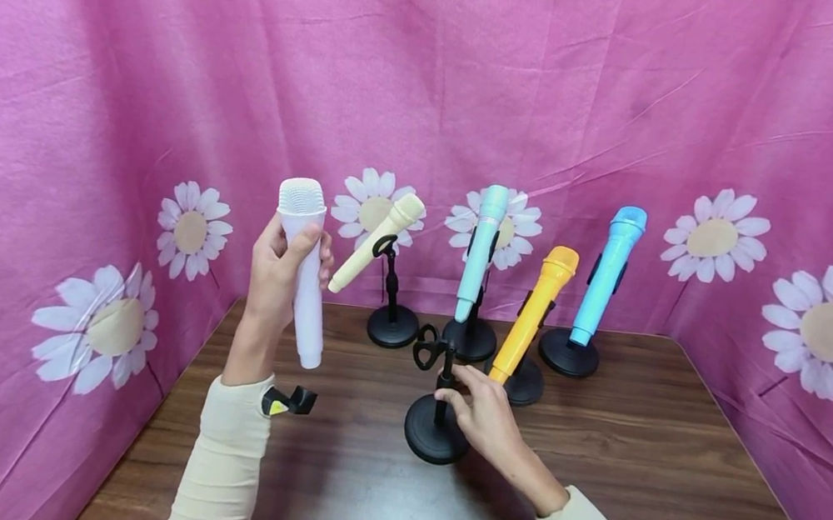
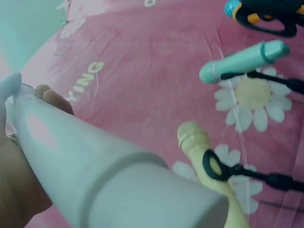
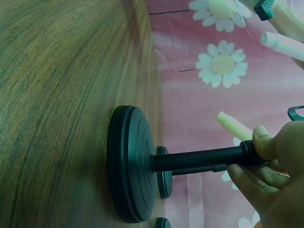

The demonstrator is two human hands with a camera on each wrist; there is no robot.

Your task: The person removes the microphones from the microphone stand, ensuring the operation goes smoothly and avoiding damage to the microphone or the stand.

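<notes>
My left hand (image 1: 276,267) grips a white microphone (image 1: 309,308) upright above the table's left side, fingers wrapped round it just below the mesh head. In the left wrist view the same white microphone (image 2: 95,152) fills the foreground, its tail end toward the camera. My right hand (image 1: 487,417) pinches the pole of a black microphone stand (image 1: 438,429) between thumb and fingers. That stand's round base appears to rest on the table, and its clip (image 1: 428,347) holds no microphone. The right wrist view shows the pole (image 3: 199,159) with my right thumb and fingers near its collar.
Behind stand several black stands bearing microphones: cream (image 1: 381,240), mint green (image 1: 481,249), yellow (image 1: 535,313) and blue (image 1: 611,270). The yellow one is close to my right hand. A pink flowered cloth (image 1: 435,69) surrounds the wooden table (image 1: 357,489) at the back and sides.
</notes>
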